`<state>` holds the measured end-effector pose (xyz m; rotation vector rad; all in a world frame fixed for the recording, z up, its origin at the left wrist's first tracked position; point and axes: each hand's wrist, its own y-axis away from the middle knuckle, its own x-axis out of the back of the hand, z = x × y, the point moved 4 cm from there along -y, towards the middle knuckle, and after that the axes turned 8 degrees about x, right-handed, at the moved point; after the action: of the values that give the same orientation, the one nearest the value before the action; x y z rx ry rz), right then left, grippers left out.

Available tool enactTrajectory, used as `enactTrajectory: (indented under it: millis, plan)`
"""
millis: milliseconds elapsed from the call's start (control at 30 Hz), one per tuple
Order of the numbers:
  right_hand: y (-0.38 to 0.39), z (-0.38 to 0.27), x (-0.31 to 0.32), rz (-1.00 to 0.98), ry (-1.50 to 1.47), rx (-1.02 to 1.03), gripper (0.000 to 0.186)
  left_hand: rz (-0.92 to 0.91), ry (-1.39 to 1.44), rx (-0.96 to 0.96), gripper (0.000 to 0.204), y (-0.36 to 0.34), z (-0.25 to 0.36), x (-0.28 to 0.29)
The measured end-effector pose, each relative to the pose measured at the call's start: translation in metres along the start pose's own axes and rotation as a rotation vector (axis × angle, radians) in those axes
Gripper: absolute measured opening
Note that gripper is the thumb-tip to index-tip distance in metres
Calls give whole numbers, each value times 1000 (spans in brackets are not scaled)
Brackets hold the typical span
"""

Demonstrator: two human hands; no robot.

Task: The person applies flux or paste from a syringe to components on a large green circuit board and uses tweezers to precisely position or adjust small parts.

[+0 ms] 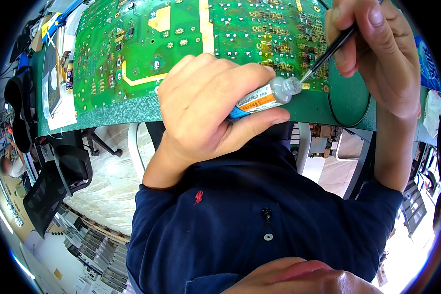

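Observation:
My left hand (pixel 208 105) is closed around a small clear bottle (pixel 281 90) with a white, orange and blue label, tilted with its uncapped neck toward the upper right. My right hand (pixel 379 59) grips a thin black-handled tool (pixel 328 51) with a pale metal tip, which reaches down to the bottle's mouth; whether it is inside, I cannot tell. Behind both hands lies a large green circuit board (pixel 117 39) with yellow tracks and many small parts; my left fingers are in front of its near edge.
Papers and small items (pixel 56 83) lie along the left on the green mat (pixel 98 117). A black cable (pixel 353 122) loops at the right, near a blue package (pixel 428 63) and white tissue (pixel 431 117). A black chair (pixel 54 186) stands at lower left.

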<state>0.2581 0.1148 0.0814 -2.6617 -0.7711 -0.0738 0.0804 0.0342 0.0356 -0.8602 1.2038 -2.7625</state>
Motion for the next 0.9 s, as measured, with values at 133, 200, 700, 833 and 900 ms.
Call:
enactTrajectory:
  millis: [133, 200, 700, 833, 900]
  plan:
    - [-1, 5, 2, -5, -181, -104, 46, 3, -12, 2, 48, 0, 1, -1]
    - [-2, 2, 1, -10, -163, -120, 46, 1, -19, 7, 48, -1, 1, 0]
    - [-9, 27, 33, -52, -240, -49, 39, -5, 12, -21, 48, 2, 1, -1]
    - [-8, 38, 41, -43, -195, -197, 33, -40, 10, 15, 49, 2, 0, 0]
    - [-6, 42, 42, -76, -167, -190, 33, -51, 12, 20, 50, 4, 0, -2]
